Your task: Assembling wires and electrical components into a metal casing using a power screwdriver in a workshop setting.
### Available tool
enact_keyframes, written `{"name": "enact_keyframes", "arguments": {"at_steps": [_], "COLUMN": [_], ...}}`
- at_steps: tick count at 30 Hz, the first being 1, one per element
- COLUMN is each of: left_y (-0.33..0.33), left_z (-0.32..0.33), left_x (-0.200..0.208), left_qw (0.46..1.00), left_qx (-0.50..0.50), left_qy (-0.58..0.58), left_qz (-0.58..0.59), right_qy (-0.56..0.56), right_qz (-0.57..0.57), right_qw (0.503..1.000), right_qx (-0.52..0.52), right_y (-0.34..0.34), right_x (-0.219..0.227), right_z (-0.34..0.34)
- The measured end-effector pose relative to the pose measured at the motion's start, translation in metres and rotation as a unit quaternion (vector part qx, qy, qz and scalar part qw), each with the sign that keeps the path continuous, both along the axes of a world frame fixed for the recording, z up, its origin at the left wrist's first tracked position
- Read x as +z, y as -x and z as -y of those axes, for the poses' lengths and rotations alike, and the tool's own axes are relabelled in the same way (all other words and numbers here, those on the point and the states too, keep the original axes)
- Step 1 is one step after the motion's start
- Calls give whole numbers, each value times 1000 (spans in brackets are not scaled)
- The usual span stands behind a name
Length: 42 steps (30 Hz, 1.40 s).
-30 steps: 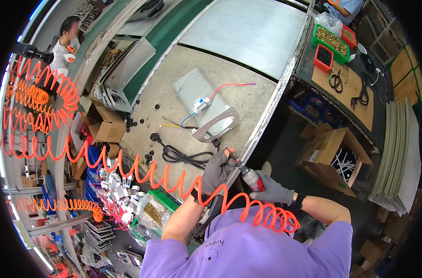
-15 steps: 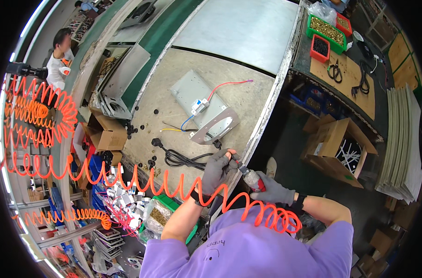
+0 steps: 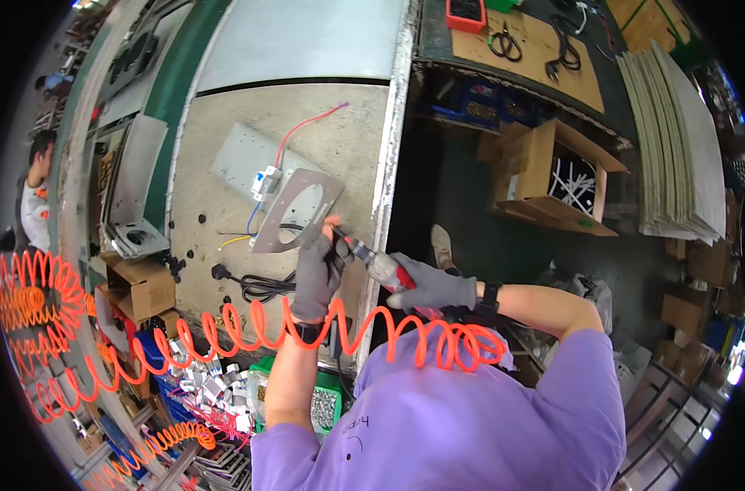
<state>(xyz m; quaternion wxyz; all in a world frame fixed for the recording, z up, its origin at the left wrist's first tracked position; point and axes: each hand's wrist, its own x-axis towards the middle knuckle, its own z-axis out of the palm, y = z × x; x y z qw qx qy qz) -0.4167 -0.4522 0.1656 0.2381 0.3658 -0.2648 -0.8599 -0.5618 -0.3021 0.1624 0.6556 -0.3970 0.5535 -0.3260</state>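
My right hand (image 3: 434, 284), in a grey glove, is wrapped round a red and clear-grey power screwdriver (image 3: 386, 268) pointing up and left. Just left of its tip, my gloved left hand (image 3: 313, 277) has its fingers pinched together at the near right edge of a grey metal bracket (image 3: 311, 192). What lies in that pinch is too small to tell. The bracket has an end plate with a large oval hole. A white circuit breaker (image 3: 265, 183) with red and blue wires sits by it. Left of my left hand lies a coiled black power cord (image 3: 262, 286).
An orange coiled hose (image 3: 249, 327) stretches across in front of my forearms. Small black parts (image 3: 176, 266) lie at the bench's left edge. White pieces with pink wires (image 3: 217, 385) are heaped at lower left. Right stand an open carton (image 3: 528, 176) and stacked sheets (image 3: 667, 147).
The view has turned, so the bench appears further left. My hands have moved together up to the bracket, whose end plate now faces me more. The screwdriver stays in my right hand.
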Motion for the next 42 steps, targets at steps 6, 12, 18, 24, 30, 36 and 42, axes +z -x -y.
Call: {"name": "enact_keyframes", "arguments": {"at_steps": [6,12,18,24,30,36,42], "left_y": [5,9,15,16,41,60,68], "left_z": [-8,-54,-85,-108,-128,-135,-141], "left_x": [-21,-16,-22,-71,-31,-23,-15], "left_qw": [997,943,909,925,914,948,953], "left_qx": [-1,-312,-417,-248,-389,-310,-253], "left_qy": [53,21,-3,-263,117,-70,-136], "left_qz": [53,113,-14,-118,-12,1,93], "right_qy": [-46,-3,55,40,96,105,172], "right_qz": [115,292,223,263,233,123,-91], "right_qw": [978,868,882,846,786,810,836], "right_qx": [-169,-402,-410,-462,-564,-563,-512], "right_y": [16,28,44,55,62,56,58], "right_x": [9,-2,-10,-8,-22,-21,-50], "right_z": [14,24,32,41,46,48,49]}}
